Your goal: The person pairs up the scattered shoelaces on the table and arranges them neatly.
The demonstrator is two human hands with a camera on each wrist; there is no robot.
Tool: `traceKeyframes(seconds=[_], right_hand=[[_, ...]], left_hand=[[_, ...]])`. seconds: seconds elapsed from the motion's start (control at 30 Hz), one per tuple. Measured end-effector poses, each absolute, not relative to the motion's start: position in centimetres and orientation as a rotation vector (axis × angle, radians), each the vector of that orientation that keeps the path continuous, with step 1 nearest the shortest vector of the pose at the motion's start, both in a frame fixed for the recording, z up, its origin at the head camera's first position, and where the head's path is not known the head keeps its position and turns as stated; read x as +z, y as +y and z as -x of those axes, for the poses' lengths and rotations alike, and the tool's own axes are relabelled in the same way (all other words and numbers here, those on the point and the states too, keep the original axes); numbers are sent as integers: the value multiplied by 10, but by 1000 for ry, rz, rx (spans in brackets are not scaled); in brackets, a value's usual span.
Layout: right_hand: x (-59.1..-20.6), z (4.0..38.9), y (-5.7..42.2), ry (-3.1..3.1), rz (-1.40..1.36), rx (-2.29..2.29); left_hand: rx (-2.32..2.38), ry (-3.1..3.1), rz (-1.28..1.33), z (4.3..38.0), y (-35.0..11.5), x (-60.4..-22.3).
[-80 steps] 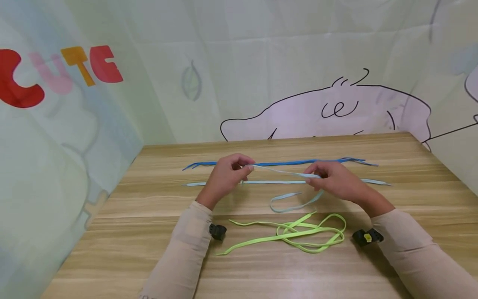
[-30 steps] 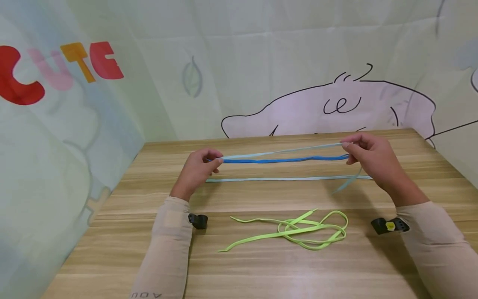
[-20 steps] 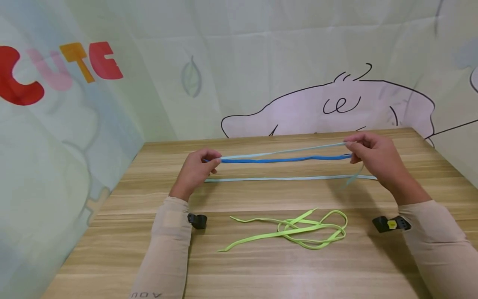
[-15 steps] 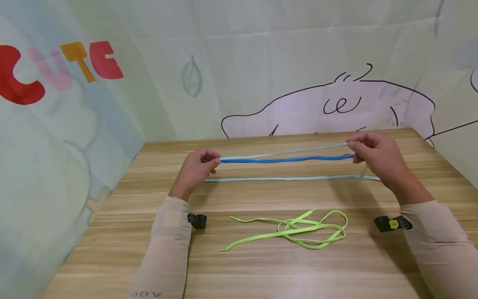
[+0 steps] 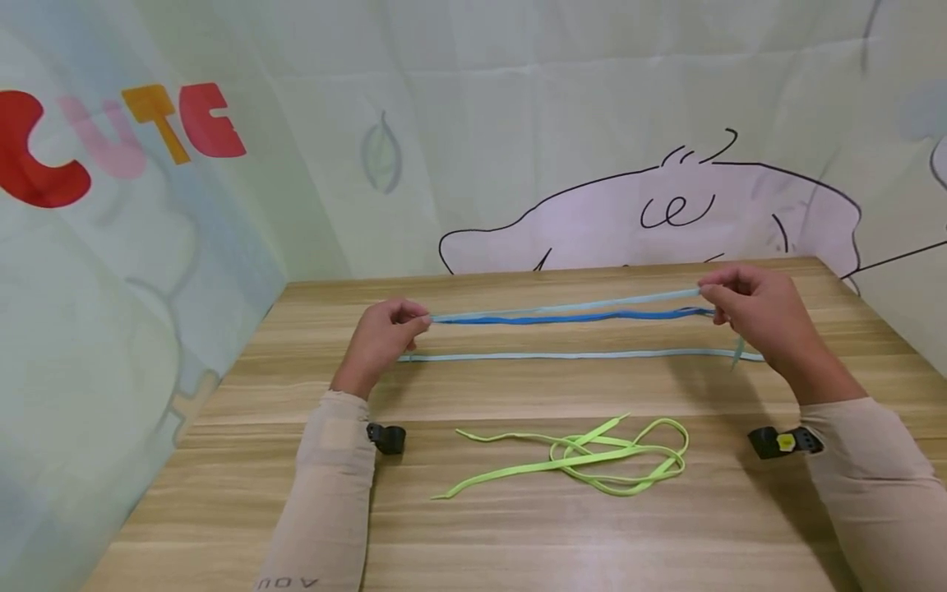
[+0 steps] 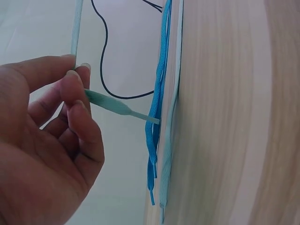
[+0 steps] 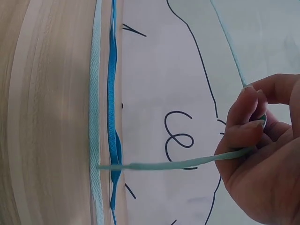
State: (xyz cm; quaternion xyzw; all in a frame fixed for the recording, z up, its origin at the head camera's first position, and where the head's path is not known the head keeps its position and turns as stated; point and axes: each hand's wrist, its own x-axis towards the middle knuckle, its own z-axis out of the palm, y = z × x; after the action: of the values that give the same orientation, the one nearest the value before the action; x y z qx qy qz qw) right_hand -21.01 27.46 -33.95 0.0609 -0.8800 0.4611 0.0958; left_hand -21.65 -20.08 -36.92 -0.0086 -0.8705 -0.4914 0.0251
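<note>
A pale blue shoelace is stretched nearly straight between both hands, raised above the table. My left hand pinches it close to one end; in the left wrist view its tapered tip hangs out past the fingers. Near the other end my right hand grips it between thumb and fingers, with a short tail dangling below. Blue shoelaces lie straight on the table behind the hands. A second pale blue shoelace lies straight in front of them, its ends partly covered by the hands in the head view.
A yellow-green shoelace lies loosely looped nearer the front of the wooden table. Behind the table's back edge hangs a printed cloth backdrop. Each wrist carries a small black camera.
Since the earliest frame my hands have moved far apart, drawing the pale blue shoelace straight and lifting its loose part off the table. Lately the right hand shifts slightly right, its hanging tail shortening.
</note>
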Motion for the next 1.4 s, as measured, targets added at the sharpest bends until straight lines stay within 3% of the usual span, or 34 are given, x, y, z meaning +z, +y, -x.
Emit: traceKeyframes(seconds=[1.4], right_hand=[[-370, 222, 309, -2855, -109, 1176]], left_hand=[[-1551, -2716, -151, 217, -220, -376]])
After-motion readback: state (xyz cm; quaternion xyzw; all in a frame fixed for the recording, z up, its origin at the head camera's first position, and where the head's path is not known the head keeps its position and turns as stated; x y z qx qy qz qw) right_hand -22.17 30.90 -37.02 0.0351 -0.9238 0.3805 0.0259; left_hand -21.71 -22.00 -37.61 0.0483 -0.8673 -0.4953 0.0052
